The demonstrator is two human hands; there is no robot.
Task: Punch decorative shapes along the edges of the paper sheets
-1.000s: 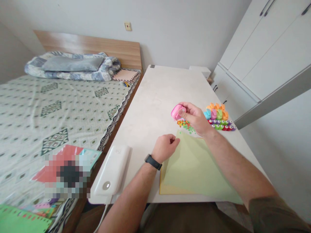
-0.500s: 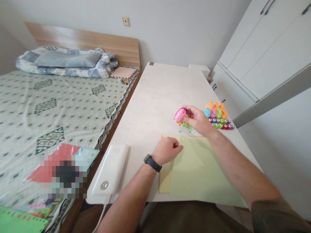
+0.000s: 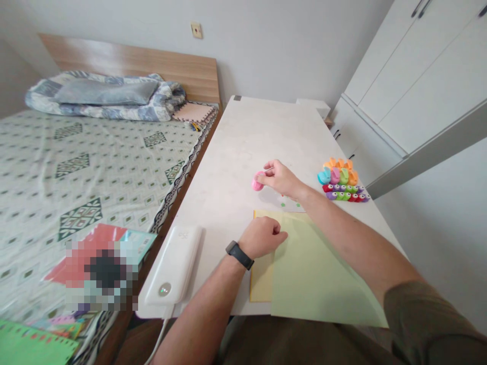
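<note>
My right hand (image 3: 280, 180) grips a small rounded pink craft punch (image 3: 258, 181) between thumb and fingers, just above or on the white table. Tiny green and orange paper cutouts (image 3: 283, 205) lie near that hand, partly hidden by it. My left hand (image 3: 264, 236), a dark watch (image 3: 239, 255) on its wrist, rests with fingers curled in and nothing visible in them. Beneath it lie a pale green sheet of paper (image 3: 315, 268) and the edge of a yellow sheet (image 3: 262, 279).
At the table's right edge stand rows of colourful punches (image 3: 338, 175) and small toy-like pieces with eyes (image 3: 346, 192). A white power bank (image 3: 173, 263) with a cable sits at the front left. Left of the table (image 3: 266, 126) is a bed (image 3: 122, 167).
My right hand has moved left with the pink craft punch and lowered slightly, away from the paper cutouts. My left hand has hardly moved.
</note>
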